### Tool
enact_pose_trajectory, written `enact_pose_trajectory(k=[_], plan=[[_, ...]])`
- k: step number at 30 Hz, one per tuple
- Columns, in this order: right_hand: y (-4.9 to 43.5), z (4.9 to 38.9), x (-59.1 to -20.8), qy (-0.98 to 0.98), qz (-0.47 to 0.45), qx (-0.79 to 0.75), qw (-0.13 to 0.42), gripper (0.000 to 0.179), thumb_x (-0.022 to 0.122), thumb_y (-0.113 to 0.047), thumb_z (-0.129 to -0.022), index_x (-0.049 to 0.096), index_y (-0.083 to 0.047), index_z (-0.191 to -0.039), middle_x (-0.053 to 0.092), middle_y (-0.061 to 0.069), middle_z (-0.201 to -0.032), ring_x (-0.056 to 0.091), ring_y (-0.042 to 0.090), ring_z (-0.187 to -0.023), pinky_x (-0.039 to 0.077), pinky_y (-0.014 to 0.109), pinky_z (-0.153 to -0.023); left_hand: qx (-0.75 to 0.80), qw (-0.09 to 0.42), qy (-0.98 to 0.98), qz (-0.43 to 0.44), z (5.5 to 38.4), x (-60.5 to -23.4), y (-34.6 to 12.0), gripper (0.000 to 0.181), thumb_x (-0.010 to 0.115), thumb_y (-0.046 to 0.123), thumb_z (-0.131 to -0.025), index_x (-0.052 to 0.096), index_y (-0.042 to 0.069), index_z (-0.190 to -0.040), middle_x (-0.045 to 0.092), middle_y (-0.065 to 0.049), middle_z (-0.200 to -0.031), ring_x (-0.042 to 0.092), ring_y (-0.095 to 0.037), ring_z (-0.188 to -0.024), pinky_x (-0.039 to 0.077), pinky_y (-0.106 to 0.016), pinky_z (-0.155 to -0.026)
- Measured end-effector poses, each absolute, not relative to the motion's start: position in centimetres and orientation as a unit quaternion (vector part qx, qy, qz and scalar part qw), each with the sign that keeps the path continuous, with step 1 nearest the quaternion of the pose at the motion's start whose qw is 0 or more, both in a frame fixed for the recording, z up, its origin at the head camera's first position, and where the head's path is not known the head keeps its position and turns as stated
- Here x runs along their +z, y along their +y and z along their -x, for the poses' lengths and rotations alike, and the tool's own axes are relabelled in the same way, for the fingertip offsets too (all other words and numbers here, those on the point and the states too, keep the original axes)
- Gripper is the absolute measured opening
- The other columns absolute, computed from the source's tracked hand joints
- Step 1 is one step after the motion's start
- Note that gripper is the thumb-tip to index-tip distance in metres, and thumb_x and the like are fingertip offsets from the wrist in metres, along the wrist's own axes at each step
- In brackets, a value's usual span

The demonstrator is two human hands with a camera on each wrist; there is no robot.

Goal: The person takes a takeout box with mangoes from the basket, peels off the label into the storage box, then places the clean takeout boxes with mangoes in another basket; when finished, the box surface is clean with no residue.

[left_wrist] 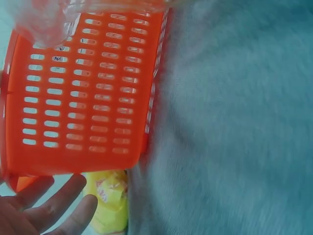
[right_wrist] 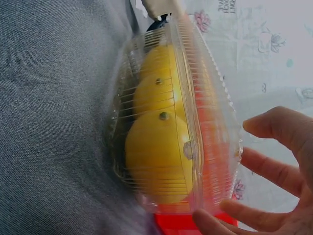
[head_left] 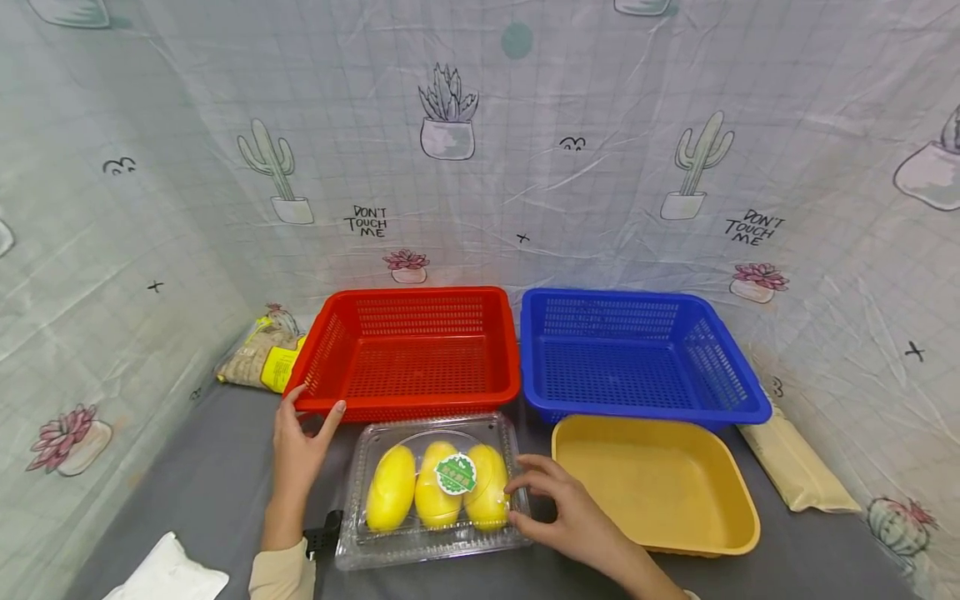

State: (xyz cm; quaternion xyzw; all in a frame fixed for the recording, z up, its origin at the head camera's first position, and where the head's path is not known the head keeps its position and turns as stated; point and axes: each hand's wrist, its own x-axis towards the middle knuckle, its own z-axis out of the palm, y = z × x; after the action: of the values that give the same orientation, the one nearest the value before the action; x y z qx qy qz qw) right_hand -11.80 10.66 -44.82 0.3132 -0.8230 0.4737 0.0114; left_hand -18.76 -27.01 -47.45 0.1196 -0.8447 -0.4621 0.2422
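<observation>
Showing mango stems, right wrist view only; left hand, right hand, both spread

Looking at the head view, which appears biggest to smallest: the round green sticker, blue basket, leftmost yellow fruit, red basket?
1. Red basket and blue basket: too alike to rank
2. Leftmost yellow fruit
3. Round green sticker

Clear, glossy plastic is shown by the box, smooth skin by the fruits, slotted plastic by the red basket and blue basket, smooth plastic by the tub, matt woven fabric by the tablecloth and creased sheeting by the backdrop.
</observation>
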Motion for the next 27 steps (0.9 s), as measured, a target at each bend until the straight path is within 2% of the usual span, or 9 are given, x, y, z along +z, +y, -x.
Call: enact_pose_trajectory(k=[3,6,10,11,14,17,21,24,27], plan=[[10.4,12.0,-44.8,-0.811,-0.315,0.49,0.055,0.017,0.077,-0.011,-0.083,0.069,-0.012,-0.097,0.059,0.014,-0.118,0.061,0.025,-0.105,0.058,0.038,-0.081,-0.461,0.232,-0.848,-0.119,18.2,-47.1,-27.3,0.08,0.07,0.034,-0.09,0.025,0.006,-0.15,0.038,-0.026,-0.142,0.049,-0.046,-0.118,0.046,-0.059,-0.089],[10.1,12.3,-44.7,-0.78,-0.329,0.523,0.099,0.018,0.078,-0.003,-0.08,0.069,-0.007,-0.095,0.06,0.014,-0.106,0.063,0.018,-0.095,0.059,0.036,-0.077,-0.461,0.229,-0.849,-0.118,17.7,-46.8,-27.7,0.081,0.068,0.032,-0.091,0.02,0.007,-0.152,0.038,-0.025,-0.144,0.051,-0.045,-0.117,0.045,-0.057,-0.088],[9.5,12.8,-44.9,-0.74,-0.354,0.553,0.147,0.022,0.076,0.007,-0.076,0.068,-0.005,-0.093,0.06,0.013,-0.098,0.063,0.019,-0.086,0.059,0.035,-0.069,-0.45,0.231,-0.854,-0.123,16.8,-46.5,-28.1,0.079,0.066,0.032,-0.093,0.02,0.009,-0.152,0.043,-0.023,-0.141,0.055,-0.041,-0.115,0.046,-0.049,-0.086],[9.4,12.9,-45.0,-0.734,-0.355,0.559,0.151,0.023,0.076,0.008,-0.076,0.068,-0.004,-0.093,0.06,0.013,-0.097,0.063,0.019,-0.085,0.059,0.036,-0.068,-0.445,0.232,-0.856,-0.123,16.5,-46.4,-28.2,0.077,0.066,0.031,-0.093,0.021,0.009,-0.152,0.045,-0.023,-0.14,0.056,-0.04,-0.114,0.047,-0.043,-0.086],[9.1,13.2,-45.2,-0.722,-0.362,0.568,0.156,0.026,0.076,0.009,-0.075,0.067,-0.005,-0.095,0.061,0.012,-0.096,0.063,0.021,-0.084,0.059,0.036,-0.066,-0.429,0.249,-0.86,-0.117,15.8,-46.5,-28.5,0.07,0.065,0.029,-0.094,0.027,0.009,-0.15,0.052,-0.02,-0.133,0.061,-0.034,-0.108,0.045,-0.021,-0.081],[8.7,13.5,-45.1,-0.72,-0.364,0.572,0.146,0.026,0.076,0.008,-0.076,0.067,-0.005,-0.096,0.062,0.012,-0.096,0.063,0.022,-0.083,0.059,0.037,-0.068,-0.423,0.283,-0.856,-0.087,15.2,-46.7,-28.6,0.059,0.065,0.02,-0.094,0.038,0.008,-0.145,0.062,-0.017,-0.12,0.063,-0.012,-0.1,0.04,-0.006,-0.075],[8.1,13.8,-44.8,-0.725,-0.361,0.573,0.127,0.024,0.076,0.007,-0.077,0.067,-0.005,-0.096,0.063,0.011,-0.096,0.063,0.024,-0.084,0.059,0.036,-0.071,-0.429,0.327,-0.842,-0.004,14.9,-46.9,-28.6,0.045,0.067,0.001,-0.09,0.053,0.003,-0.133,0.068,-0.012,-0.101,0.056,0.014,-0.088,0.042,-0.004,-0.074],[7.6,14.2,-44.6,-0.729,-0.354,0.576,0.105,0.021,0.074,0.007,-0.078,0.067,-0.003,-0.096,0.063,0.012,-0.096,0.064,0.025,-0.085,0.059,0.037,-0.073,-0.436,0.321,-0.838,0.072,14.8,-46.6,-28.2,0.043,0.067,-0.011,-0.084,0.058,-0.002,-0.125,0.069,-0.012,-0.094,0.058,0.013,-0.085,0.044,-0.005,-0.074],[7.1,14.5,-44.5,-0.735,-0.348,0.577,0.081,0.019,0.072,0.006,-0.08,0.068,-0.002,-0.097,0.064,0.012,-0.098,0.064,0.027,-0.086,0.059,0.037,-0.074,-0.446,0.282,-0.841,0.123,14.5,-46.1,-27.6,0.051,0.07,-0.016,-0.078,0.055,-0.006,-0.126,0.068,-0.017,-0.093,0.062,0.004,-0.083,0.046,-0.01,-0.072]])
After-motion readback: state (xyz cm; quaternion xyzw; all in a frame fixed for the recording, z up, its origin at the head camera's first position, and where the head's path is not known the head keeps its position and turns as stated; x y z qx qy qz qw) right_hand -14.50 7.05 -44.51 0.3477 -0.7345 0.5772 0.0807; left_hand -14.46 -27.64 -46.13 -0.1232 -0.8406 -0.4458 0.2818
